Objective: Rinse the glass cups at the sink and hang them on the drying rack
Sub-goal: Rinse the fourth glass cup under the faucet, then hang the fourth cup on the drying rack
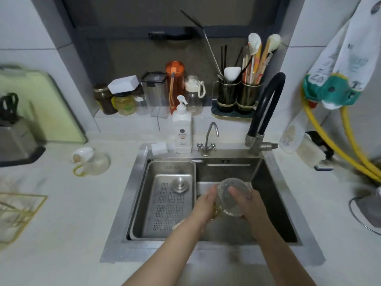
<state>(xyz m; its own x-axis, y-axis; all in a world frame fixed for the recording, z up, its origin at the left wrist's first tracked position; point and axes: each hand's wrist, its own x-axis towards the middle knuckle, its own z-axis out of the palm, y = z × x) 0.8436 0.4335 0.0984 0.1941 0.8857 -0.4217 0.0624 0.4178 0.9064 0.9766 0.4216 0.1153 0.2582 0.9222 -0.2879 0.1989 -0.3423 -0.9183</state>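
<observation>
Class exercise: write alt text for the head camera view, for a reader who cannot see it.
Over a steel sink, the left hand and right hand hold a glass cup, the right thumb inside it. Another glass cup lies on the counter to the left, near a gold wire rack.

Nothing really readable here. White pump bottle at the far edge of the sink has a round logo and some tiny print, way too blurry to make out. Hanging cloth far right carries printed marks, also illegible.
</observation>
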